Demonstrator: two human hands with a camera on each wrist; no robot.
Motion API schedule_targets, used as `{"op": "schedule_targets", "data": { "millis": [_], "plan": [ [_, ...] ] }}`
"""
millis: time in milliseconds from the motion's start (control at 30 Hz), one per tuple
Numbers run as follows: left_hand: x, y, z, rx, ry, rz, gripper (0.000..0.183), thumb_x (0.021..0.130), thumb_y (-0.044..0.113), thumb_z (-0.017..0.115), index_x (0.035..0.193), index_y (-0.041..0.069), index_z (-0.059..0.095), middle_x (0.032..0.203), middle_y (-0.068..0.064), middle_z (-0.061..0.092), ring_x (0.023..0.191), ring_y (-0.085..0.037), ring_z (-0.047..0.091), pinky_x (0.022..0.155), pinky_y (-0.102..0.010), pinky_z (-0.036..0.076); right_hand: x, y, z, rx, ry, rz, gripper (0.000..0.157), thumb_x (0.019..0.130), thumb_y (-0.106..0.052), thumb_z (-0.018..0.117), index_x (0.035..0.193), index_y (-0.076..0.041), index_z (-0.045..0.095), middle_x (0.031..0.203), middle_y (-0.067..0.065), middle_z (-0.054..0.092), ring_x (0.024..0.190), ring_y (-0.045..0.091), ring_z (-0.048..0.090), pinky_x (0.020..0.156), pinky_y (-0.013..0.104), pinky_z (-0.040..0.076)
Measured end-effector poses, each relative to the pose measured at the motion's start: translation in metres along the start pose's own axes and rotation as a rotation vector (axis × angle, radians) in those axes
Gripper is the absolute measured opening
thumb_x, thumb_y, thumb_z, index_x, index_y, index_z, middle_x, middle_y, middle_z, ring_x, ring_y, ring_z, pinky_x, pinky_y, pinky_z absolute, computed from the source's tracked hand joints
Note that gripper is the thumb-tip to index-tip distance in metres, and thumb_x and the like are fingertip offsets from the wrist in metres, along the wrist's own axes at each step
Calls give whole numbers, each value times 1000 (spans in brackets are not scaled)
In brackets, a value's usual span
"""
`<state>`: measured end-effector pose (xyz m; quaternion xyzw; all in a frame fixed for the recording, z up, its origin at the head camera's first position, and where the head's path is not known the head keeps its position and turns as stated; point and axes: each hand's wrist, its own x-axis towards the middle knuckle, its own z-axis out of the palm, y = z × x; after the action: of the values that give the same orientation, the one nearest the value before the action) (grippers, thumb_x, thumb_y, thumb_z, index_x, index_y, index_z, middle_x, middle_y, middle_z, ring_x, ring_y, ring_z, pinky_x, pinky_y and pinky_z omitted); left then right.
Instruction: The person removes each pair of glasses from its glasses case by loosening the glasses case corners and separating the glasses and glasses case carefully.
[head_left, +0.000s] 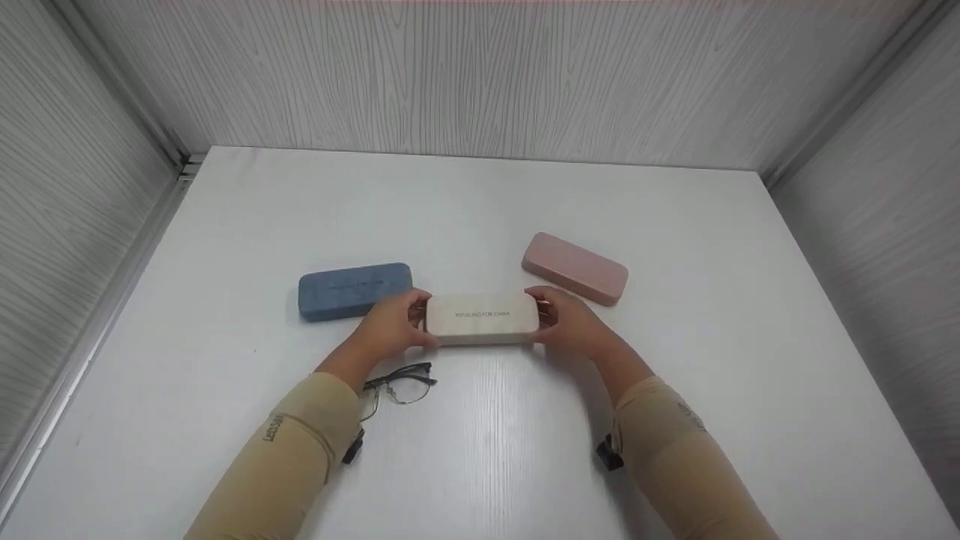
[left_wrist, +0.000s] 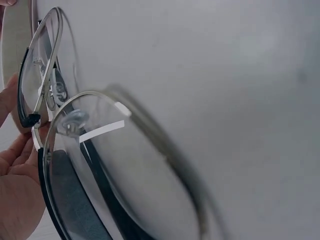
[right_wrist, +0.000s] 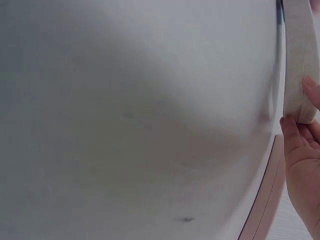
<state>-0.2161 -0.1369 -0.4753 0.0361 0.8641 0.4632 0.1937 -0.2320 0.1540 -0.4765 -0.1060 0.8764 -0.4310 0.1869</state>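
Observation:
A cream glasses case (head_left: 482, 319) with dark lettering on its lid lies crosswise between both hands. My left hand (head_left: 390, 324) grips its left end, thumb at the near side and fingers behind. At the other end my right hand (head_left: 571, 322) holds it the same way; the right wrist view shows the thumb on the side of the case (right_wrist: 299, 65). The lid looks closed. Below the left wrist lies a pair of glasses (head_left: 409, 379) with dark upper rims, partly hidden by the sleeve; the left wrist view shows the glasses (left_wrist: 95, 92) close up.
A blue glasses case (head_left: 352, 289) lies just beyond the left hand. Beyond the right hand is a pink case (head_left: 576, 268), set at an angle. All rest on a white table (head_left: 480, 210) bounded by grey wood-grain panels (head_left: 480, 82) at the back and sides.

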Motion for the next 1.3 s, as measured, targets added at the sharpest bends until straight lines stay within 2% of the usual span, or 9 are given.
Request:
{"op": "schedule_targets", "data": {
  "millis": [233, 667, 1000, 1300],
  "plan": [
    [-6, -5, 3, 33, 24, -7, 76, 66, 15, 81, 132, 11, 43, 127, 0, 51, 121, -18, 45, 105, -35, 35, 1, 0, 6, -81, -3, 24, 71, 71, -9, 77, 133, -16, 43, 135, 1, 44, 123, 18, 44, 105, 33, 34],
    [-7, -4, 3, 77, 42, -2, 80, 70, 16, 79, 137, 11, 38, 126, 0, 51, 120, -18, 46, 105, -35, 35, 4, 2, 9, -134, 22, 35, 74, 74, -11, 75, 138, -17, 38, 138, 1, 42, 127, 16, 39, 108, 35, 29],
    [-7, -6, 6, 106, 45, -3, 81, 71, 15, 78, 139, 14, 34, 125, 3, 49, 115, -15, 46, 102, -34, 37, 4, 3, 11, -178, 32, -22, 75, 74, -15, 76, 139, -16, 38, 139, 0, 41, 129, 16, 36, 109, 33, 26],
    [-7, -5, 9, 175, 57, 25, 81, 71, 13, 77, 140, 12, 33, 129, -1, 48, 119, -15, 45, 102, -31, 37, 4, 6, 9, -188, 44, -39, 75, 71, -22, 78, 137, -21, 42, 134, -4, 46, 123, 12, 41, 107, 32, 31]
  ]
}}
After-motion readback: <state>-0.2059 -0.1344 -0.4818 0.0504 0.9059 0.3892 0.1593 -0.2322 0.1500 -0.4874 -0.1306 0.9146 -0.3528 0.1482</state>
